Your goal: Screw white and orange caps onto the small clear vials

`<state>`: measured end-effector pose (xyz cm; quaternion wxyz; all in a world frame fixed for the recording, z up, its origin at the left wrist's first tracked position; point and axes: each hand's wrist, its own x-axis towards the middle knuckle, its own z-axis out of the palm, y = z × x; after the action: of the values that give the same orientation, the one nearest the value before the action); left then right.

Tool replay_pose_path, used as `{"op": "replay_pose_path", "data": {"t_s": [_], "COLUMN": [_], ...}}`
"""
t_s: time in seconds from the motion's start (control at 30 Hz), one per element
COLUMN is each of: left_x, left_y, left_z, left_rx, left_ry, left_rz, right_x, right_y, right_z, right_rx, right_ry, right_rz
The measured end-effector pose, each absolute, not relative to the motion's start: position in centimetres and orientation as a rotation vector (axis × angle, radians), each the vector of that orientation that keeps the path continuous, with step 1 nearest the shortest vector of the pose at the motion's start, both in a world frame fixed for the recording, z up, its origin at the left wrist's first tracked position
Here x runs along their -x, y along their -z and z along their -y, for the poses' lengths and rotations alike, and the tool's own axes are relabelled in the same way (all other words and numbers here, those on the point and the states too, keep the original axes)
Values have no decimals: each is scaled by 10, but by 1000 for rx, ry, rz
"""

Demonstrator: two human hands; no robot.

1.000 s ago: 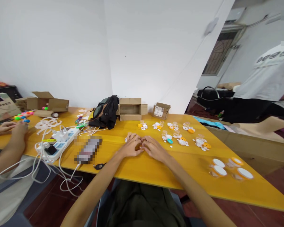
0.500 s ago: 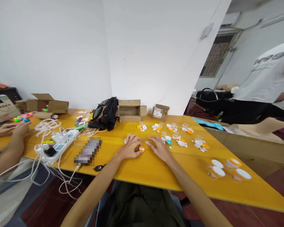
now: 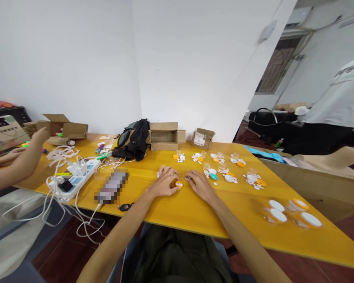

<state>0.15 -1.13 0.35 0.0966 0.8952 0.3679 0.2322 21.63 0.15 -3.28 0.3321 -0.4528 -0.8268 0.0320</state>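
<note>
My left hand (image 3: 165, 183) is closed with thumb and fingertips on a small round orange cap (image 3: 179, 184) with white on top, low over the table. Just to its right, my right hand (image 3: 201, 185) pinches a small white plastic piece (image 3: 188, 178), partly hidden by the fingers. Another white piece (image 3: 158, 174) shows behind my left hand. Further right lie groups of clear cups, white discs and orange rings, one with a teal ring (image 3: 214, 177).
Several orange-rimmed jars with white lids (image 3: 277, 215) stand at the right. A power strip (image 3: 76, 179), a blurred-out phone (image 3: 112, 187) and keys (image 3: 125, 206) lie left. Behind are a black bag (image 3: 134, 141) and open cartons (image 3: 164, 135). A co-worker's arm (image 3: 23, 163) is far left.
My right hand's small white piece has turned and is more covered by the fingers. My left hand stays on the orange cap. The co-worker's hand at left has risen.
</note>
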Motion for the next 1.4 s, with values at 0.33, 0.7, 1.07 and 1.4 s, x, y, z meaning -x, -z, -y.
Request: {"op": "replay_pose_path", "data": {"t_s": [0.33,0.7,1.07,1.4], "left_x": [8,32,46,45], "left_y": [-10,-8,-4,-11], "left_z": [10,-3,-8,-8], "left_rx": [-2553,-2346,-2134,-2103], "left_ry": [-900,-1053,-708,-803], "left_rz": [-1275,-1579,-1589,-1641], "right_x": [-212,-201,-201,-201], "right_y": [23,22,18,17], "right_z": [17,23,26,26], "right_rx": [1103,1110,1107,1083], "right_ry": [-87,-106,-115,-125], "right_rz": [2157,2287,2288,2292]}}
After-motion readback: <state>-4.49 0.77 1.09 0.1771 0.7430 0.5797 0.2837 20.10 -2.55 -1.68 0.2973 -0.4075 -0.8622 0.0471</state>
